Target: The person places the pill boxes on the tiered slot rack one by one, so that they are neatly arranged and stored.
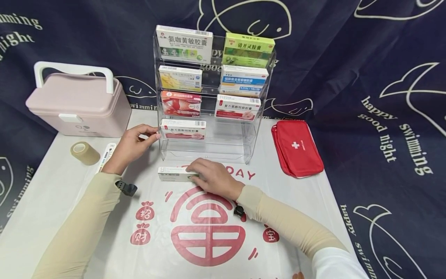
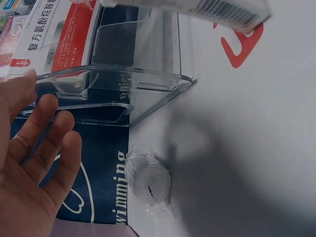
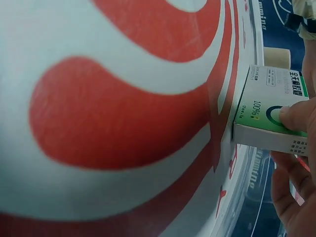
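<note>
My right hand (image 1: 216, 179) pinches a small white and green medicine box (image 1: 173, 174) just in front of a clear tiered display rack (image 1: 240, 149). In the right wrist view the thumb presses the green face of this box (image 3: 270, 101), near the tabletop. At the rack's lower left side, my left hand (image 1: 130, 145) touches the clear edge with its fingertips. The left wrist view shows that hand's other fingers (image 2: 64, 148) relaxed and slightly bent. Beside it, a white and red medicine box (image 1: 183, 130) stands in a lower tier.
Several medicine boxes fill the upper tiers, among them a green box (image 1: 248, 50). A pink lidded case (image 1: 78, 104), a tape roll (image 1: 85, 154) and a white strip-like item (image 1: 107, 155) are at left. A red first-aid pouch (image 1: 297, 149) lies at right.
</note>
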{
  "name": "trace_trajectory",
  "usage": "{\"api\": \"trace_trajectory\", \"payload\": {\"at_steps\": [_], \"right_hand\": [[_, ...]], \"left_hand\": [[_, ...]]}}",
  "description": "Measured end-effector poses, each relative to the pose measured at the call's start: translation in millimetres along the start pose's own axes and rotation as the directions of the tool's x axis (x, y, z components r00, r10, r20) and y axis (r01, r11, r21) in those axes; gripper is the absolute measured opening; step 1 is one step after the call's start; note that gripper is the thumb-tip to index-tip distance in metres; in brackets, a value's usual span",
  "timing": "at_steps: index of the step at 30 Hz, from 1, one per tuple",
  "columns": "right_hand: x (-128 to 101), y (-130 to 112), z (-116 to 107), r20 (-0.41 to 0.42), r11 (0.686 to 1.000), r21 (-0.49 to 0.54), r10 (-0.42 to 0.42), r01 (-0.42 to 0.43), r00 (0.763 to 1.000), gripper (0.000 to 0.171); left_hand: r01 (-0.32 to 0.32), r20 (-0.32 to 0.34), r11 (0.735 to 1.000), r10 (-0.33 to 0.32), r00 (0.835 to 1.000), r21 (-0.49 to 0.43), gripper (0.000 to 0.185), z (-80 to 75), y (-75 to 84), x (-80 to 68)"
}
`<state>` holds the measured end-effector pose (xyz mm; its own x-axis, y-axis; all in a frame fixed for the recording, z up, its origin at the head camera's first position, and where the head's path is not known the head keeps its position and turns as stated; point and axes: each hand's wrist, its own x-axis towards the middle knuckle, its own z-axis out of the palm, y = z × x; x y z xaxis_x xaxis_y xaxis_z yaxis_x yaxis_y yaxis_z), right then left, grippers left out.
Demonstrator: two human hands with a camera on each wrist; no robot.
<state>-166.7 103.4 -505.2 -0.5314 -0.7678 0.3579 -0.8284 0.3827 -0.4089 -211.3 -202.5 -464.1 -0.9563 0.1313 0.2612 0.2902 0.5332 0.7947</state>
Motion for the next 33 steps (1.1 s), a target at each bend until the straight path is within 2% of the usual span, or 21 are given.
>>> {"api": "trace_trajectory", "payload": {"at_steps": [6, 14, 18, 24, 33], "right_hand": [[-2, 2, -2, 0.006, 1.000, -0.004, 0.000, 0.000, 1.000, 0.029], [-3, 5, -7, -0.014, 1.000, -0.021, 0.019, -0.019, 1.000, 0.028], [-3, 11, -16, -0.061, 0.998, 0.037, 0.044, -0.042, 0.997, 0.028], [-1, 25, -51, -0.164, 0.985, 0.154, 0.107, -0.081, 0.981, 0.030], [-10, 48, -124, -0.285, 0.991, 0.077, 0.126, -0.109, 0.950, 0.033]], "left_hand": [[0.016, -0.002, 1.000, -0.016, 1.000, 0.001, 0.022, -1.7, 0.1, -1.0], [0.000, -0.005, 1.000, 0.000, 1.000, 0.000, 0.022, -0.6, -1.0, 1.1], [0.006, -0.005, 1.000, -0.006, 1.000, 0.003, 0.022, -0.1, -1.9, 1.9], [0.004, -0.002, 1.000, -0.004, 1.000, 0.009, 0.023, 0.6, -2.7, 1.6], [0.011, 0.001, 1.000, -0.011, 1.000, 0.007, 0.023, 1.0, -2.8, 1.4]]}}
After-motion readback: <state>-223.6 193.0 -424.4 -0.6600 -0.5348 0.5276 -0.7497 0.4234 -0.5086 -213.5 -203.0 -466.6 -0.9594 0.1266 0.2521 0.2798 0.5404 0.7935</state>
